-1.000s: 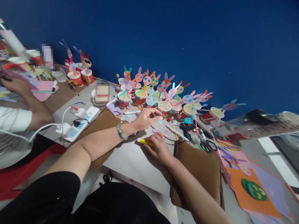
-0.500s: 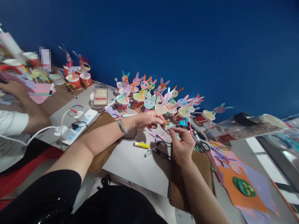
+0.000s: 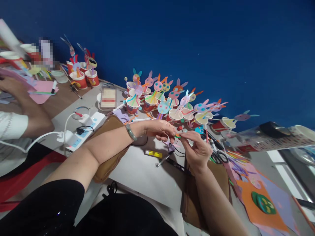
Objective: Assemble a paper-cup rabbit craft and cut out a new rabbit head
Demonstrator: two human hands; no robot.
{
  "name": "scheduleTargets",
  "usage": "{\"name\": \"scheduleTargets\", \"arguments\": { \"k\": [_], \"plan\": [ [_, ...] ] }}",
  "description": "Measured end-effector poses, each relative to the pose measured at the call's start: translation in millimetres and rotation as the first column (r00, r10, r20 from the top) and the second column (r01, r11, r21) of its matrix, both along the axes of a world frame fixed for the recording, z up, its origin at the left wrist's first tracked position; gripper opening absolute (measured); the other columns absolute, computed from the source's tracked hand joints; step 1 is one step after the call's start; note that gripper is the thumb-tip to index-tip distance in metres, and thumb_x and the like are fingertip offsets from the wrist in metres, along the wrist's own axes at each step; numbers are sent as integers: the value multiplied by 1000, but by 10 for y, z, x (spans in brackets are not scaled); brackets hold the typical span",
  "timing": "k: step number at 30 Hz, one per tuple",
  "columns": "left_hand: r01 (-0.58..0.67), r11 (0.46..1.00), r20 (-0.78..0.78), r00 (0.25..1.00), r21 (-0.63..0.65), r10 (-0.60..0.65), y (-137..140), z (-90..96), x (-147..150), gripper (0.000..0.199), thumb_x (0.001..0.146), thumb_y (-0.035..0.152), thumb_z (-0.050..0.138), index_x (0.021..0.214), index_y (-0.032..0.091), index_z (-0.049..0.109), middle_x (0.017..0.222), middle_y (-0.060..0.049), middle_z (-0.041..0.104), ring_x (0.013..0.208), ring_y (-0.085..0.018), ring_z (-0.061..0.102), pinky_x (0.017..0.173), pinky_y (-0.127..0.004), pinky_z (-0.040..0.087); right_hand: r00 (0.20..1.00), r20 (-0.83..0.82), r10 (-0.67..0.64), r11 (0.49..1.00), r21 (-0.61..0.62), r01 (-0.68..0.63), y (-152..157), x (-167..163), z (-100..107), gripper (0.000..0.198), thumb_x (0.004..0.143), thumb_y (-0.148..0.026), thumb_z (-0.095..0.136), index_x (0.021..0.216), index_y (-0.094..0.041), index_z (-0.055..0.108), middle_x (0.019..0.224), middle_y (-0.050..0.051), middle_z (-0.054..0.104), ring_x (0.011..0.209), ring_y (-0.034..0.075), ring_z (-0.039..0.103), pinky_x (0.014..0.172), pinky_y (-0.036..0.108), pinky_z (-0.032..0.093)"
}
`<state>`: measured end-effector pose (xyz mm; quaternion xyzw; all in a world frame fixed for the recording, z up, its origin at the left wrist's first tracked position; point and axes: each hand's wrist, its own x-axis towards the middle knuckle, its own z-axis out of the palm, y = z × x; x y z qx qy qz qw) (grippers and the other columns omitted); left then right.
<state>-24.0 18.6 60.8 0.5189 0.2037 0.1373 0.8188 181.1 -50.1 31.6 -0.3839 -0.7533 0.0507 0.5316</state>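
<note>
My left hand, with a bangle at the wrist, pinches a small green and orange paper piece. From the other side, the fingertips of my right hand are closed on the same piece. Its exact shape is too small to make out. Below the hands lie a yellow glue stick, a clear-barrelled pen and purple paper scraps. Black-handled scissors rest just right of my right hand. Brown padded cushions lie under both forearms.
Paper cups holding paper rabbit heads line the blue wall. A white power strip with cables sits left. Coloured paper and a plastic-wrapped cup stack are at right. Another person's arm is at far left.
My hands have come closer together around the small paper piece, and my left fingers have curled in. The view has shifted slightly, so the table things appear further right.
</note>
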Motion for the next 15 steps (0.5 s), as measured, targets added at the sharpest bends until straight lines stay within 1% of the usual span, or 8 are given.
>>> {"name": "scheduleTargets", "arguments": {
  "k": [5, 7, 8, 9, 10, 12, 13, 15],
  "plan": [
    [19, 997, -68, 998, 76, -13, -10, 14, -25, 18, 80, 30, 69, 77, 13, 64, 72, -5, 71, 40, -3, 41, 38, -18, 23, 1000, 29, 6, 1000, -2, -6, -12, 29, -20, 12, 90, -17, 73, 95, -28, 75, 88, 2, 80, 85, 22, 74, 88, 44, 59],
    [-34, 981, -98, 994, 189, 53, 1, 37, -57, 22, 86, 35, 67, 84, 13, 64, 77, -6, 72, 40, -3, 39, 39, -19, 22, 1000, -13, -28, 997, -72, 27, -9, 63, -60, 7, 91, -21, 72, 95, -27, 74, 89, 3, 79, 87, 22, 73, 85, 42, 59],
    [-104, 953, -97, 986, 285, 137, 10, 53, -77, 22, 88, 36, 66, 88, 14, 65, 79, -5, 72, 41, -3, 40, 41, -20, 25, 997, -47, -57, 991, -124, 51, -3, 79, -85, 5, 92, -24, 72, 95, -27, 74, 90, 3, 78, 86, 22, 73, 83, 41, 58],
    [-199, 893, -76, 965, 405, 250, 21, 72, -100, 21, 89, 35, 65, 92, 14, 65, 81, -5, 71, 45, -4, 43, 44, -21, 30, 993, -83, -87, 981, -182, 71, 7, 93, -109, 4, 92, -27, 72, 95, -26, 73, 89, 3, 78, 84, 22, 72, 81, 40, 58],
    [-296, 792, -32, 929, 535, 368, 32, 93, -126, 20, 89, 34, 64, 95, 14, 65, 82, -4, 71, 50, -5, 48, 49, -22, 36, 987, -116, -109, 967, -241, 78, 21, 103, -131, 6, 92, -30, 73, 95, -26, 73, 88, 3, 77, 81, 21, 72, 79, 39, 57],
    [-389, 505, 75, 842, 770, 534, 50, 141, -180, 21, 88, 32, 67, 99, 15, 67, 86, -4, 70, 66, -10, 59, 64, -25, 45, 981, -163, -108, 937, -346, 45, 54, 107, -159, 11, 91, -35, 74, 93, -25, 72, 87, 3, 75, 81, 21, 70, 80, 38, 55],
    [-349, 376, 93, 826, 858, 556, 54, 166, -207, 24, 87, 34, 69, 101, 15, 68, 88, -4, 71, 74, -12, 63, 71, -27, 47, 981, -176, -83, 923, -385, 9, 73, 101, -165, 12, 90, -37, 74, 91, -25, 71, 87, 3, 74, 84, 21, 70, 81, 38, 55],
    [-148, 176, 26, 831, 973, 555, 49, 212, -258, 30, 85, 39, 72, 105, 17, 69, 100, -6, 73, 89, -18, 66, 80, -31, 49, 982, -190, -14, 889, -452, -75, 106, 77, -164, 15, 88, -38, 75, 87, -24, 70, 91, 4, 73, 89, 21, 68, 84, 38, 53]
  ]
}}
